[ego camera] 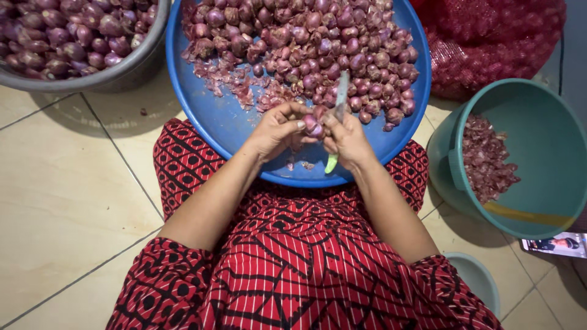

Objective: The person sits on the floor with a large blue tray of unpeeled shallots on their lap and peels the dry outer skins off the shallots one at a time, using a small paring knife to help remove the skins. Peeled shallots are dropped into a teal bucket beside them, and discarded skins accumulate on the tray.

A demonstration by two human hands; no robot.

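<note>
Together, left hand (278, 128) pinches a shallot (313, 126); right hand (348, 140) grips knife (340, 98)

tray (208, 116) ahead, on lap | metal bowl (131, 67) left | bucket (538, 116) right, peels (486, 159) inside

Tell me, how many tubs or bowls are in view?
4: a grey bowl top left, the blue basin before the hands, a teal bucket right, and a small pale one bottom right, partly hidden.

Left hand (278, 129) pinches a shallot (313, 126); right hand (347, 140) holds a green-handled knife (338, 110) against it, over the blue tray's (214, 116) near edge.
</note>
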